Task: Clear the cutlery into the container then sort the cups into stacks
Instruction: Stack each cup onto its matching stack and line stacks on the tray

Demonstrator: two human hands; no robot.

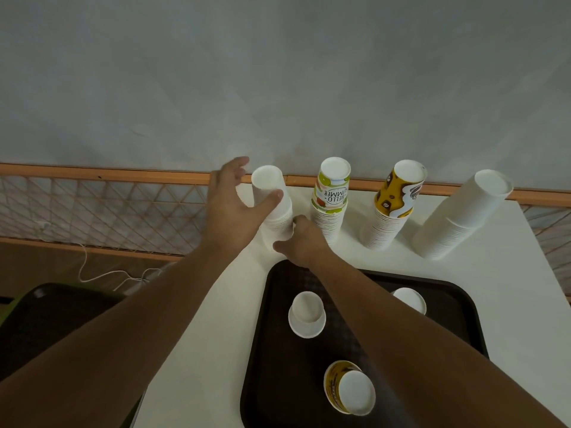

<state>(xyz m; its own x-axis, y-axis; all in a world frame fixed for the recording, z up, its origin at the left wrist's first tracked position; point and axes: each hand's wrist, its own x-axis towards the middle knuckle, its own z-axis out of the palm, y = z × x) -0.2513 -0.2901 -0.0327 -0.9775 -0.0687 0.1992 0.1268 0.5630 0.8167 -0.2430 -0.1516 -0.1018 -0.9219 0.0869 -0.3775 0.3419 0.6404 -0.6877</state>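
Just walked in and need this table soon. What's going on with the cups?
A person is sorting paper cups into stacks. The left hand holds the top of the small white stack, and the right hand steadies its base. To its right stand the Hello Summer stack, the yellow stack and a larger white stack. Three cups are left on the dark tray, so sorting isn't finished.

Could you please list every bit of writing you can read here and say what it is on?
"HELLO" and "UMMER" (first letter hidden), upside down: top cup of the green-patterned stack.
Yellow stack's top cup: lettering too blurred to read.
Yellow cup on the tray: marks unreadable.
Left white stack and right white stack: no text.
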